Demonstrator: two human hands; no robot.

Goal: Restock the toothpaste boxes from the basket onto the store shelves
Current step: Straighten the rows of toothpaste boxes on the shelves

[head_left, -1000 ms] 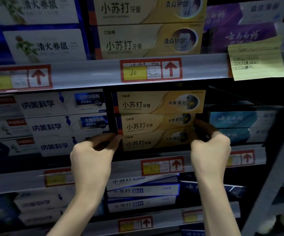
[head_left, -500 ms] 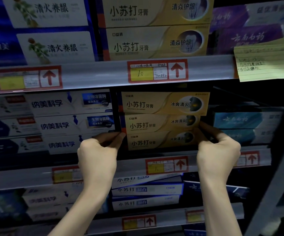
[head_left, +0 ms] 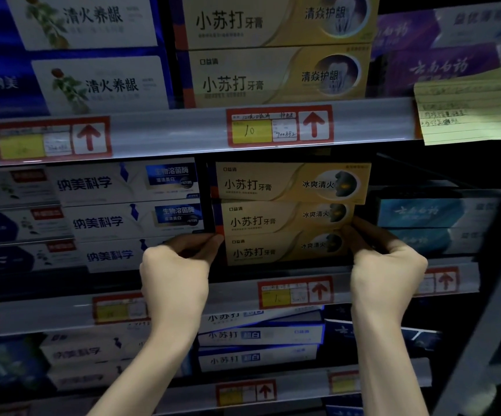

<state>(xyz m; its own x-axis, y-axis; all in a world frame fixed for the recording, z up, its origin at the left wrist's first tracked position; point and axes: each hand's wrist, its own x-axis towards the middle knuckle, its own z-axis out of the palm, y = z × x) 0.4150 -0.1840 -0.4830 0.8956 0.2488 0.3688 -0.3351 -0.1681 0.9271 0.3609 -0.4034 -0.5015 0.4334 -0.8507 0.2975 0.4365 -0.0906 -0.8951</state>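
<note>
Three gold toothpaste boxes are stacked on the middle shelf (head_left: pixel 243 283). The top gold box (head_left: pixel 288 183) sticks out a little further than the two beneath it. My left hand (head_left: pixel 177 271) pinches the left end of the stack where the middle gold box (head_left: pixel 273 219) meets the bottom gold box (head_left: pixel 273 250). My right hand (head_left: pixel 384 265) pinches the right end at the same height. Both thumbs and forefingers press against the box ends. The basket is out of view.
White and blue boxes (head_left: pixel 123 217) fill the shelf to the left, teal boxes (head_left: pixel 429 214) to the right. Larger gold boxes (head_left: pixel 273 76) sit on the shelf above, beside a yellow note (head_left: pixel 465 109). Blue-and-white boxes (head_left: pixel 258 340) lie on the shelf below. Red price tags line the rails.
Both hands keep the same pinch on the stack ends. The view has shifted slightly, so the shelves sit a little further right in the frame.
</note>
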